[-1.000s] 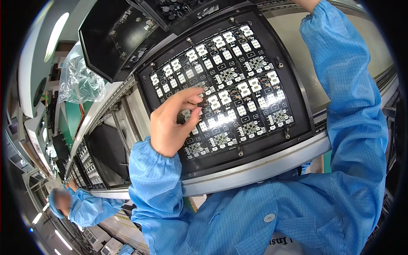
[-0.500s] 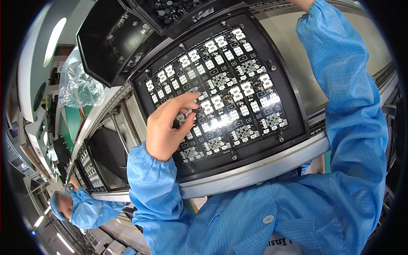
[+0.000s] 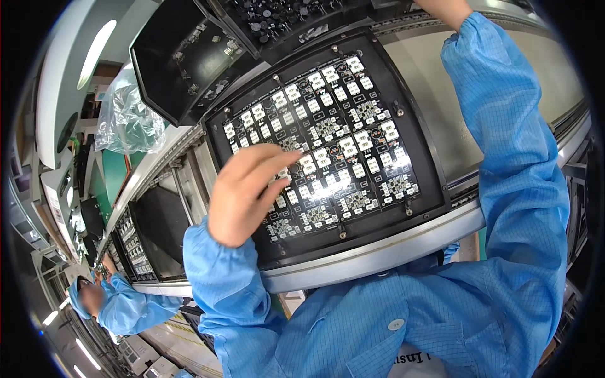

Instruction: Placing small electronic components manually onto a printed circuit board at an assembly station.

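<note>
A panel of black circuit boards, set with many white connectors and small parts, lies in a black carrier frame. Over the left part of the panel hovers my left hand, palm down and slightly blurred. Its index finger and thumb are apart above the board, and I see nothing held between them. My right arm stretches far forward, and my right hand is cut off by the top edge beside the parts bins. The right fingers are out of sight, so what they touch is hidden.
A black bin with some small parts stands beyond the carrier; beside it, another bin holds black round components. A metal conveyor rail runs along the near side. Far left are a clear plastic bag and a co-worker in blue.
My left index finger and thumb have spread from a near pinch around a small dark part, and the hand has drawn slightly left. My right hand reaches slightly farther left. The view has shifted slightly.
</note>
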A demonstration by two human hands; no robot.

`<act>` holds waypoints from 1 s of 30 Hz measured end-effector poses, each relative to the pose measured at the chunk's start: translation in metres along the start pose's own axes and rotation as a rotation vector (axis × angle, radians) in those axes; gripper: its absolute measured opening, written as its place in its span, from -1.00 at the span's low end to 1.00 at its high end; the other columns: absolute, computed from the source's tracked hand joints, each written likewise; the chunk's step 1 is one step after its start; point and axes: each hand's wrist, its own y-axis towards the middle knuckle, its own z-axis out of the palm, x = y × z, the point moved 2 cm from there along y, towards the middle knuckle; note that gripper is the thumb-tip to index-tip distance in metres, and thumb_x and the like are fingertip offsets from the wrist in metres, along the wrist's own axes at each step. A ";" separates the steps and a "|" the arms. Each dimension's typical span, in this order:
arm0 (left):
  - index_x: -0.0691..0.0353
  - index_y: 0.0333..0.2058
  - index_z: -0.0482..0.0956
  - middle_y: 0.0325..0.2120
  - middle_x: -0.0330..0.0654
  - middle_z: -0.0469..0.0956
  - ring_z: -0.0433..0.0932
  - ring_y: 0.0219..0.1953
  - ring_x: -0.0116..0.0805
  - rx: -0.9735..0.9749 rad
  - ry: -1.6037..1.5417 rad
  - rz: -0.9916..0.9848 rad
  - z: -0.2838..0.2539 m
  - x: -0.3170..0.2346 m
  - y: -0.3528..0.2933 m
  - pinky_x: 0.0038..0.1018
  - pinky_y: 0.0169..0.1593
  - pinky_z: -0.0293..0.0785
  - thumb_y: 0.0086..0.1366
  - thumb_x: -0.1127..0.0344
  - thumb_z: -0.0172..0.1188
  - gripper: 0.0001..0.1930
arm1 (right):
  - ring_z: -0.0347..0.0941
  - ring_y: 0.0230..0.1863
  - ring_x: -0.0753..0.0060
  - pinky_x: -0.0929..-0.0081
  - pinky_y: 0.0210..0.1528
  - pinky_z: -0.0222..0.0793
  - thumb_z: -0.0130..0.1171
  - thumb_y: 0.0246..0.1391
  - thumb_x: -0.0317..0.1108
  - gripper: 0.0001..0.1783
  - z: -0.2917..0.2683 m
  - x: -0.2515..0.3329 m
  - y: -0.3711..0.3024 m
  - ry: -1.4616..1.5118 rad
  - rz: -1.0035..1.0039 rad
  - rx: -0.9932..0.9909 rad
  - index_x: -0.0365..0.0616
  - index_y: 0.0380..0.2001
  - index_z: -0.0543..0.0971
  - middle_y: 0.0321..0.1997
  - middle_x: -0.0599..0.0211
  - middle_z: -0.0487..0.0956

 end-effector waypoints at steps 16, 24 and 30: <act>0.24 0.26 0.11 -0.67 0.15 0.50 0.49 -0.60 0.15 -0.052 0.257 -0.622 0.004 0.030 -0.029 -0.09 -0.51 0.35 0.33 0.08 0.05 -0.37 | 0.49 -0.23 0.57 0.60 -0.14 0.43 0.15 0.11 -0.47 -0.89 -0.030 0.067 -0.052 0.178 -0.185 0.252 -0.26 -0.30 0.57 -0.33 0.41 0.56; 0.24 0.16 0.26 -0.69 0.03 0.53 0.54 -0.62 0.06 0.045 0.324 -0.222 0.002 0.037 -0.006 -0.17 -0.50 0.47 0.29 0.04 0.07 -0.44 | 0.43 -0.35 0.64 0.63 -0.23 0.39 0.15 -0.01 -0.63 -0.89 0.052 0.074 -0.064 0.135 -0.024 0.450 -0.22 -0.38 0.53 -0.40 0.44 0.53; 0.23 -0.19 0.51 -0.46 -0.01 0.53 0.56 -0.37 -0.02 -0.320 0.416 0.176 -0.035 0.056 0.086 -0.19 -0.29 0.51 0.24 0.34 0.03 -0.80 | 0.33 -0.51 0.70 0.68 -0.44 0.33 0.16 -0.07 -0.64 -0.82 0.069 0.065 -0.067 0.142 -0.107 0.434 -0.18 -0.36 0.50 -0.52 0.51 0.46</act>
